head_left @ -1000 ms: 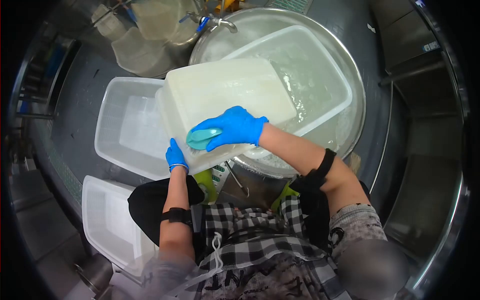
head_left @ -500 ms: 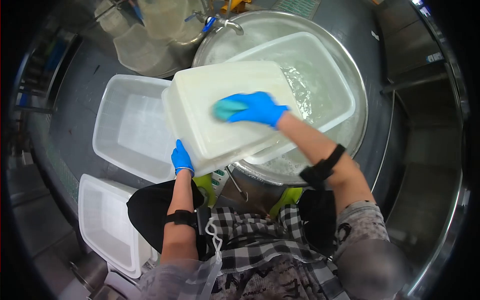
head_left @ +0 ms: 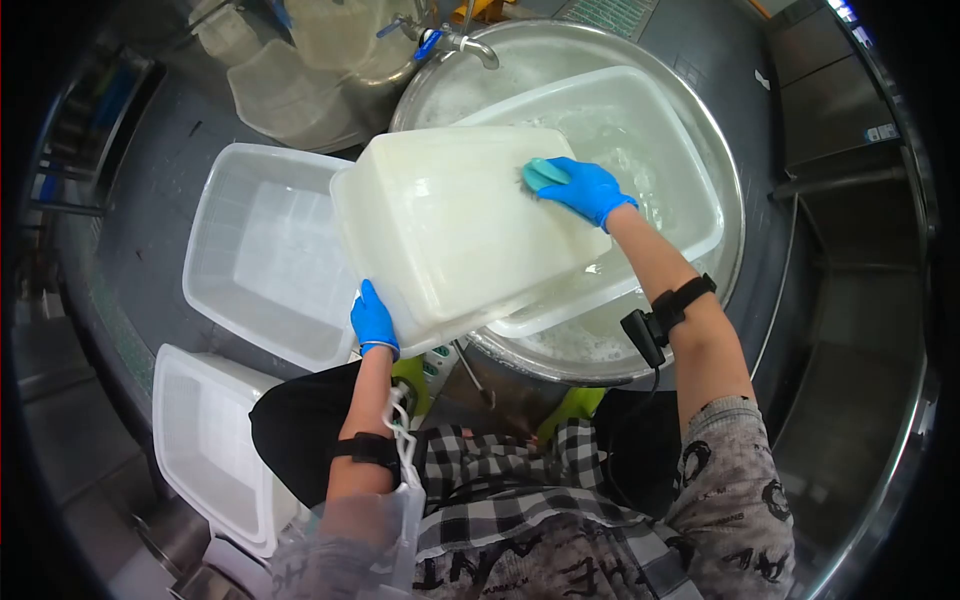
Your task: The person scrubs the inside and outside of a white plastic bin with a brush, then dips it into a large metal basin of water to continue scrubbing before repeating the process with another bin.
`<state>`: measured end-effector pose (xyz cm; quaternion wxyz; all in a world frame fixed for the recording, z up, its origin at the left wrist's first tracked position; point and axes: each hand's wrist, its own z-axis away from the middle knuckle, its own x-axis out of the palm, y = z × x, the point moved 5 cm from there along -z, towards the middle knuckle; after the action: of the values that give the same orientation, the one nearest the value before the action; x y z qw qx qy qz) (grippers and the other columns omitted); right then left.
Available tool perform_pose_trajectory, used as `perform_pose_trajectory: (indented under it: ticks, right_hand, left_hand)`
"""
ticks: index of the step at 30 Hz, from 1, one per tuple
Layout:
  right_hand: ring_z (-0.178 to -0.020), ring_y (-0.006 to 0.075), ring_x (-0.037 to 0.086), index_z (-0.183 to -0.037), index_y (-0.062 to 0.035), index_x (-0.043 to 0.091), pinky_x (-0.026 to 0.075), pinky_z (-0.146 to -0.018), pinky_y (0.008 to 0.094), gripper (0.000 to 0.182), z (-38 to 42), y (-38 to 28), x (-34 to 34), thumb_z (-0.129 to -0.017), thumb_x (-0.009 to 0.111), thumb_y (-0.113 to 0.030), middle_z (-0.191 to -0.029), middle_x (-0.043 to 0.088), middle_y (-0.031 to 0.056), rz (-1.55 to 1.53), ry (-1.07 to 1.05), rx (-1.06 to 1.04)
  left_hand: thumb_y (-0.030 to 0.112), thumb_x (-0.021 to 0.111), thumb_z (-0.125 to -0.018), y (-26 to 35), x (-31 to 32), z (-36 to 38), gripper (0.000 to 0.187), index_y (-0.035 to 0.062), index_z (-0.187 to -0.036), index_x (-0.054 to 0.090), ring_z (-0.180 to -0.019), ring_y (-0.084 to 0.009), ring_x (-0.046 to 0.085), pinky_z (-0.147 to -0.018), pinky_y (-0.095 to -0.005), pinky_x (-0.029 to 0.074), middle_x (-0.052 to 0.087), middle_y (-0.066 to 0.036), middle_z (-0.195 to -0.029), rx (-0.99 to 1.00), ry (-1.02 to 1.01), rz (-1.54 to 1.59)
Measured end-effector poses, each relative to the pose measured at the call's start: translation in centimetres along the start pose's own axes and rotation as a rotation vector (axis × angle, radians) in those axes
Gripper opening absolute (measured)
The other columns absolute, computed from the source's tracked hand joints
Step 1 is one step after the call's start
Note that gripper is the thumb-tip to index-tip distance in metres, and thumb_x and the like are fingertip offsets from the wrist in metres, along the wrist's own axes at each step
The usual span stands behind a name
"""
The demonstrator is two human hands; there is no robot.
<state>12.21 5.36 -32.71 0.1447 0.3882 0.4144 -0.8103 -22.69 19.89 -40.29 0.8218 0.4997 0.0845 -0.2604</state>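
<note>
A white plastic tub is tipped bottom-up over a round metal basin. My left hand, in a blue glove, grips the tub's rim at its lower left; the fingers under the rim are hidden. In my gloved right hand is a teal scrubbing sponge, pressed against the tub's bottom near its upper right corner. Beneath, another white tub sits tilted in the basin with water inside it.
Two more white tubs, one on the floor at left and one at lower left, stand beside me. A metal tap with blue handles reaches over the basin's back rim. Translucent containers stand at the back left; steel cabinets line the right.
My right hand has slid the sponge from the middle of the tub's bottom toward its upper right corner. My left hand keeps its hold on the rim.
</note>
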Motion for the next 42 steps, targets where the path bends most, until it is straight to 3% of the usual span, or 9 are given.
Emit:
perform_pose_trajectory:
  ticks: [5,11,13,18,25,32,36,39,42]
  right_hand:
    - [-0.092,0.0302,0.053,-0.11,-0.0197,0.05,0.04,-0.082,0.0368,0.057,2.6,-14.4,1.4,-0.064,0.059,-0.052,-0.101,0.056,0.0123,-0.042,-0.092,-0.319]
    - [-0.096,0.0284,0.052,-0.112,-0.014,0.048,0.04,-0.082,0.0348,0.061,0.5,1.1,-1.2,-0.064,0.058,-0.051,-0.105,0.054,0.0138,-0.162,0.152,0.042]
    - [-0.097,0.0258,0.052,-0.11,-0.008,0.05,0.04,-0.083,0.0334,0.061,1.8,-1.2,-2.3,-0.065,0.061,-0.048,-0.105,0.055,0.0118,-0.227,0.028,0.032]
    - [-0.094,0.0292,0.052,-0.109,-0.0184,0.051,0.039,-0.082,0.037,0.057,0.6,-16.5,1.5,-0.062,0.059,-0.05,-0.103,0.055,0.0115,-0.142,-0.03,-0.384]
    - [-0.091,0.0288,0.054,-0.109,-0.0112,0.051,0.042,-0.079,0.0345,0.057,-1.1,5.6,-4.6,-0.067,0.057,-0.049,-0.1,0.056,0.0142,-0.038,0.193,0.261]
    - [-0.09,0.0286,0.054,-0.11,-0.0178,0.05,0.041,-0.08,0.0363,0.055,-0.4,-17.3,1.7,-0.066,0.057,-0.051,-0.1,0.056,0.0124,-0.059,0.02,-0.374]
    - [-0.094,0.026,0.053,-0.11,-0.0076,0.05,0.041,-0.08,0.0332,0.061,-2.4,-6.1,-2.2,-0.065,0.06,-0.048,-0.104,0.055,0.0141,-0.28,0.126,-0.128]
    - [-0.094,0.0267,0.053,-0.11,-0.009,0.051,0.041,-0.081,0.0331,0.058,-0.9,3.1,-5.0,-0.067,0.059,-0.047,-0.103,0.056,0.0133,0.116,0.112,0.305]
    - [-0.093,0.0294,0.053,-0.111,-0.0155,0.05,0.041,-0.081,0.0349,0.057,-2.3,-3.7,-0.8,-0.066,0.057,-0.051,-0.103,0.055,0.0136,-0.016,0.186,-0.073]
  left_hand:
    - [0.035,0.035,-0.086,-0.6,0.3,-0.6,0.046,-0.0061,-0.1,0.051,-0.078,-0.0231,0.057,-0.07,-0.0309,0.045,0.058,-0.017,-0.091,0.056,-0.01,-0.031]
    - [0.041,0.038,-0.084,-0.6,0.2,-0.4,0.053,-0.0083,-0.098,0.05,-0.078,-0.0232,0.057,-0.069,-0.031,0.045,0.057,-0.017,-0.092,-0.048,-0.014,0.084]
    - [0.038,0.037,-0.085,-1.0,0.6,-0.6,0.049,-0.0069,-0.1,0.051,-0.077,-0.0226,0.057,-0.069,-0.0309,0.045,0.057,-0.016,-0.092,-0.038,-0.015,0.091]
    - [0.035,0.038,-0.086,-2.3,0.0,-1.2,0.046,-0.007,-0.097,0.053,-0.074,-0.0211,0.057,-0.067,-0.0305,0.046,0.059,-0.016,-0.088,-0.051,0.002,0.14]
    - [0.039,0.039,-0.085,-0.7,-1.5,-0.7,0.048,-0.0061,-0.091,0.054,-0.07,-0.022,0.058,-0.064,-0.0311,0.046,0.059,-0.015,-0.083,-0.051,0.003,0.053]
    - [0.038,0.041,-0.085,-1.6,-1.6,-1.4,0.048,-0.0078,-0.088,0.055,-0.067,-0.02,0.055,-0.063,-0.0302,0.045,0.059,-0.016,-0.08,0.028,0.064,0.052]
    - [0.038,0.041,-0.085,-2.9,-1.6,-1.9,0.047,-0.0068,-0.092,0.054,-0.071,-0.0205,0.057,-0.064,-0.0297,0.046,0.059,-0.014,-0.084,-0.06,-0.019,0.205]
    - [0.038,0.041,-0.085,-1.4,-1.6,-1.2,0.047,-0.0073,-0.09,0.054,-0.07,-0.0203,0.056,-0.064,-0.0298,0.045,0.059,-0.015,-0.082,-0.04,-0.006,0.122]
    - [0.037,0.041,-0.085,-0.6,-1.2,-0.8,0.047,-0.008,-0.089,0.054,-0.069,-0.0201,0.056,-0.064,-0.0298,0.045,0.059,-0.015,-0.081,-0.006,0.022,0.074]
